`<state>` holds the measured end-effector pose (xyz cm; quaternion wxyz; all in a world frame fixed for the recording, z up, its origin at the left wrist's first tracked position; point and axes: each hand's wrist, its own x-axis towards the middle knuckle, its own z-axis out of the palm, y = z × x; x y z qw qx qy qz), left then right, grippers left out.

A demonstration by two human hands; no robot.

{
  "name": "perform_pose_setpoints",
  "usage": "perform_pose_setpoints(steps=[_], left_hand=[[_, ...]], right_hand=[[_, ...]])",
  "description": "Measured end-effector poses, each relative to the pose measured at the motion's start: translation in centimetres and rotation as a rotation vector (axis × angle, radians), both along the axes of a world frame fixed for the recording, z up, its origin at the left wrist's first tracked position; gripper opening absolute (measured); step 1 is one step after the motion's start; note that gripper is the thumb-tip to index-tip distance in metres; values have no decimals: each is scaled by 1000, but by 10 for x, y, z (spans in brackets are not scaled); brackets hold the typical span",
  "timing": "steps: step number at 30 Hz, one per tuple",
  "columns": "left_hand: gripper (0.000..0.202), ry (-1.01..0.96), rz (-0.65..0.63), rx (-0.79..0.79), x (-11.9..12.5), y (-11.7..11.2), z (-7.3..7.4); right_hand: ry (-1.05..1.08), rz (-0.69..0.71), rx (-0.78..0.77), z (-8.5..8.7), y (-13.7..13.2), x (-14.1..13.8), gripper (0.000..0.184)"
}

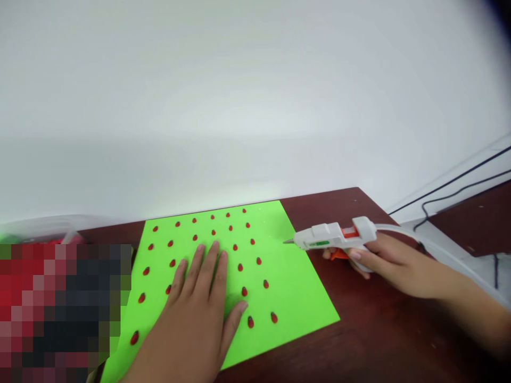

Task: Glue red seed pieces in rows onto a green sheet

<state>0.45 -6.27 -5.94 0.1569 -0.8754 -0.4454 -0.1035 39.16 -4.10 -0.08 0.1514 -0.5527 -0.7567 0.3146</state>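
Note:
A bright green paper sheet [291, 287] lies on a dark reddish-brown wooden table [379, 330]. Small glossy red beads or seeds [244, 291] are stuck on it in spaced rows. My left hand [195, 308] rests flat on the sheet with its fingers spread, holding nothing, and it covers part of the rows. My right hand [383, 260] grips a white hot glue gun [331, 236] with an orange trigger. The gun's metal nozzle points left, just off the sheet's right edge.
A pixelated patch [59, 314] hides the lower left of the view and the sheet's corner there. A translucent plastic container [43, 230] stands behind it. Black cables [451, 186] run along a white wall at right, above a lower dark surface [475, 223].

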Motion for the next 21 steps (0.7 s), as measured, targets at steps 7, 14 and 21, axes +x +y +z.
perform_pose_setpoints(steps=[7,14,21], left_hand=[[74,-11,-9,-2,-2,1,-3],[73,-10,-16,25,-2,2,-2],[73,-5,-26,6,-2,2,-1]], right_hand=[[-32,87,51,-7,-6,-6,41],[-79,140,101,-2,-4,-10,39],[-83,140,136,-3,-3,-11,37]])
